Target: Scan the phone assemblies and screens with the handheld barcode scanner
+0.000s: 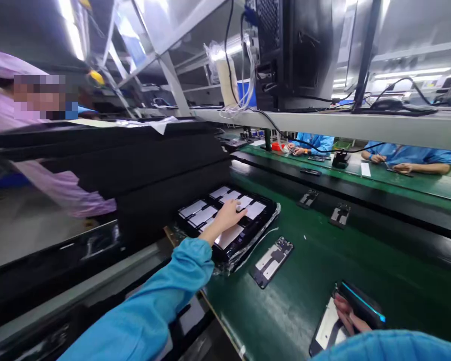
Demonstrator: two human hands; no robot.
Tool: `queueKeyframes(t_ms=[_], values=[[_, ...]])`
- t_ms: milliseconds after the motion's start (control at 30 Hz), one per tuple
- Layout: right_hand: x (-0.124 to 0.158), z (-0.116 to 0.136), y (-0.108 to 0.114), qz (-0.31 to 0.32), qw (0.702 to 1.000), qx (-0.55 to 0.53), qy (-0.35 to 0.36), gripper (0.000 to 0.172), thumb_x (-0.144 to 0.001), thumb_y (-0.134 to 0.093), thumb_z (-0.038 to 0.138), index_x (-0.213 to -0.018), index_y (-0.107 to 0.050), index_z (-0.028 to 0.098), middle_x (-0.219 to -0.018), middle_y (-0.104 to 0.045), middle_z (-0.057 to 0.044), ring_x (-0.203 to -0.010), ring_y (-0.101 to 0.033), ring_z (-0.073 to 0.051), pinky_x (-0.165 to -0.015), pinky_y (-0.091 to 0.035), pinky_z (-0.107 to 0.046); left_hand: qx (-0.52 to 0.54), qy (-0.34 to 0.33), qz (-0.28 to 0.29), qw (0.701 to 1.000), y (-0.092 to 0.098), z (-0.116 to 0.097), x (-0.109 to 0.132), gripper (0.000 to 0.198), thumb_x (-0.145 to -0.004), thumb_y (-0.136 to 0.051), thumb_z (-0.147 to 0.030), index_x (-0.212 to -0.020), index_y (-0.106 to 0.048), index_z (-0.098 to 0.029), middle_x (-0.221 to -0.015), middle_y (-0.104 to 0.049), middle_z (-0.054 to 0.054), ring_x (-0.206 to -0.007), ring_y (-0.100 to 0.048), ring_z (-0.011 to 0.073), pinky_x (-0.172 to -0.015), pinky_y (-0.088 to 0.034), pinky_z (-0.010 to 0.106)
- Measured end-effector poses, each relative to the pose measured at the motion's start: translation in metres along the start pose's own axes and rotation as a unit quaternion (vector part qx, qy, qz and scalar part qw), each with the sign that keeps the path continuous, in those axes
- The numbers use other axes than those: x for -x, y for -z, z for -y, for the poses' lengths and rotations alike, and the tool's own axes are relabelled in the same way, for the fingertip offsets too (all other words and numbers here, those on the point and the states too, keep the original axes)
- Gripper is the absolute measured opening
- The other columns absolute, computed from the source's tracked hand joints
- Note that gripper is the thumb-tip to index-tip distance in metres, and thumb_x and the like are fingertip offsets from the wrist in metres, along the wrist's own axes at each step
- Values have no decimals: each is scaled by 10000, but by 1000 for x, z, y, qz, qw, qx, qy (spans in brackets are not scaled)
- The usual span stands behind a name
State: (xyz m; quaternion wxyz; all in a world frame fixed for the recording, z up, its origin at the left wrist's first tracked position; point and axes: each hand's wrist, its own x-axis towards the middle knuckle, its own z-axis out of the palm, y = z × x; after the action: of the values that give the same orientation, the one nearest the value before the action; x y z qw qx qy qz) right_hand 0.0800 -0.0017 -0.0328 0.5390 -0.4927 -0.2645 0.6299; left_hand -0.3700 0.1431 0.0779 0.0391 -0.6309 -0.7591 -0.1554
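My left hand [228,214] reaches out in a blue sleeve over a black tray [263,228] that holds several pale rectangular panels. Its fingers rest on one panel near the tray's middle [248,201]; whether they grip it I cannot tell. My right hand [346,315] sits at the lower right and holds a black handheld device [361,303] with a glowing blue strip, above a flat panel [327,326] on the green belt. A phone frame [272,259] lies on the belt between my hands.
Tall stacks of black trays [143,170] stand left of the tray. Two small black fixtures [308,198] [340,214] ride the belt behind. Across the line, people in blue sleeves [406,156] work at a green bench; a person in pink [41,165] stands left.
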Motion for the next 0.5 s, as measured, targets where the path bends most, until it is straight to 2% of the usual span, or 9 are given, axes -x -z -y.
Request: queueKeyframes(t_ms=[33, 100, 200, 267, 333, 400, 467, 500], values=[[-3, 0, 10, -5, 1000, -7, -8, 351, -489, -888, 460, -739, -788, 235, -1003, -786, -110, -1221, -598, -428, -1118, -432, -544, -5, -12, 14, 1000, -5, -14, -8, 471, -837, -541, -451, -1160, -617, -117, -1211, -615, 167, -1109, -601, 300, -951, -466, 391], [-8, 0, 20, -8, 1000, -13, -21, 369, -417, -891, 424, -718, -805, 230, -993, -799, -127, -1219, -595, -462, -1141, -397, -558, -18, -34, 51, 998, -10, -39, -21, 394, -806, -582, -432, -1040, -670, -127, -1114, -671, 175, -1063, -632, 325, -921, -472, 404], [-4, 6, 16, -11, 1000, -11, -19, 384, -443, -879, 411, -768, -804, 222, -973, -809, -127, -1156, -645, -441, -1128, -406, -570, -32, -48, 111, 992, -4, -62, -39, 238, -755, -638, -375, -805, -695, -149, -880, -728, 167, -930, -687, 333, -841, -496, 387], [5, 14, 9, -6, 1000, -15, -25, 397, -474, -880, 401, -822, -794, 231, -965, -811, -102, -1133, -665, -401, -1124, -414, -537, -36, -48, 133, 989, 9, -74, -48, 176, -693, -693, -318, -751, -682, -152, -807, -732, 167, -885, -701, 337, -822, -502, 379], [16, 23, 5, 6, 999, -11, -30, 395, -508, -875, 407, -854, -785, 238, -957, -807, -75, -1108, -676, -352, -1103, -433, -477, -34, -43, 123, 991, 26, -88, -52, 196, -679, -696, -262, -818, -677, -125, -858, -731, 206, -913, -698, 359, -844, -497, 405], [25, 28, 3, 19, 999, -8, -29, 411, -518, -871, 403, -882, -784, 234, -923, -801, -55, -1050, -688, -312, -1054, -461, -412, -20, -39, 94, 995, 41, -111, -46, 285, -737, -642, -244, -964, -650, -73, -953, -710, 261, -954, -687, 379, -856, -488, 438], [31, 30, 2, 25, 999, -6, -34, 411, -489, -879, 360, -859, -787, 206, -814, -782, -47, -891, -706, -288, -933, -513, -390, 14, -52, 71, 996, 43, -147, -25, 368, -819, -556, -248, -1122, -581, -41, -1008, -690, 273, -961, -684, 363, -829, -491, 422], [33, 30, 2, 28, 999, -6, -37, 390, -469, -884, 330, -820, -786, 191, -746, -763, -43, -794, -699, -273, -855, -529, -387, 39, -69, 69, 994, 37, -168, -9, 389, -853, -519, -258, -1180, -545, -50, -1006, -693, 248, -944, -687, 340, -805, -493, 394]])
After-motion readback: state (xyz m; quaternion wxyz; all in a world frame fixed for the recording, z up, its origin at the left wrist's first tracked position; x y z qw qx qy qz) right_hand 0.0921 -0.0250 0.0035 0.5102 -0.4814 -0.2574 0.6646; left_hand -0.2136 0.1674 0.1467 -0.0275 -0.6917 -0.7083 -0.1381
